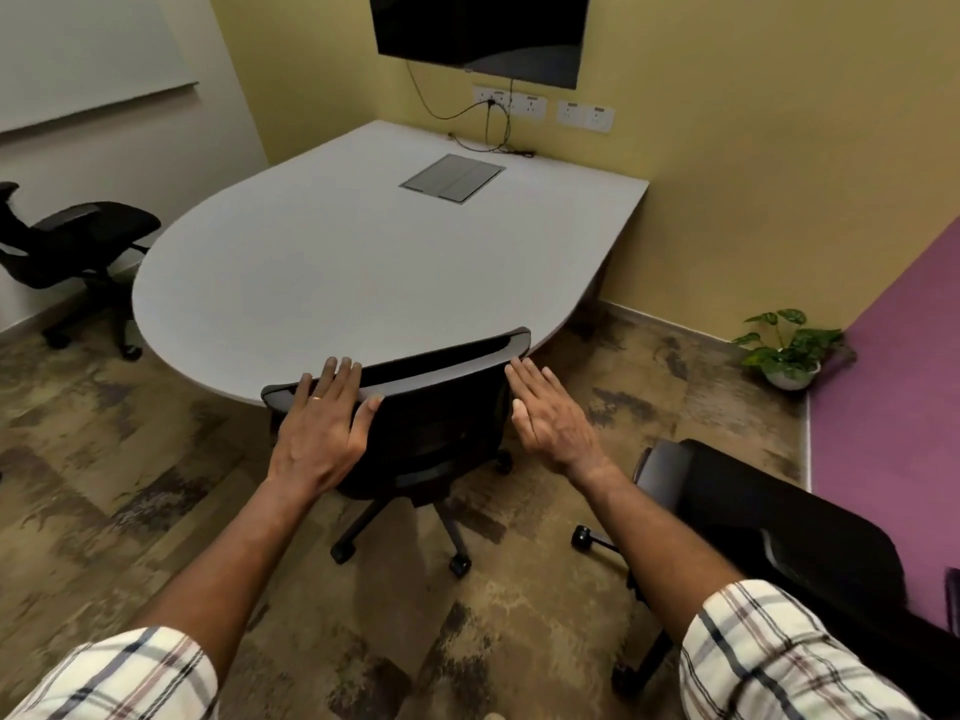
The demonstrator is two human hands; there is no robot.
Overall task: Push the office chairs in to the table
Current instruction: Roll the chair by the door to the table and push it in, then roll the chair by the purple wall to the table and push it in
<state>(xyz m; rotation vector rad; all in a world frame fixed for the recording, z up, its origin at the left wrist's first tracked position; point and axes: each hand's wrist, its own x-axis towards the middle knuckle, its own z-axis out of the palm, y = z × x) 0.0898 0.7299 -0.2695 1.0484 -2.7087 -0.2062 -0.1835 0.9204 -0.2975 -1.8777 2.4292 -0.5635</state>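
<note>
Chair [415,407] before me sits tucked against the counter [311,262], left hand [322,423] flat on its back, right hand [550,413] spread beside, fingers open; two chairs remain out.

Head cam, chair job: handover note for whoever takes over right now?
Left hand: open, fingers draped over the top edge of the middle chair, no closed grip.
Right hand: open and flat by that backrest's right edge; contact unclear.
Middle chair: backrest against the rounded edge of the table, looks pushed in.
Left: the chair by the whiteboard wall stands off the table's left side; the chair at near right stands well back.
</note>
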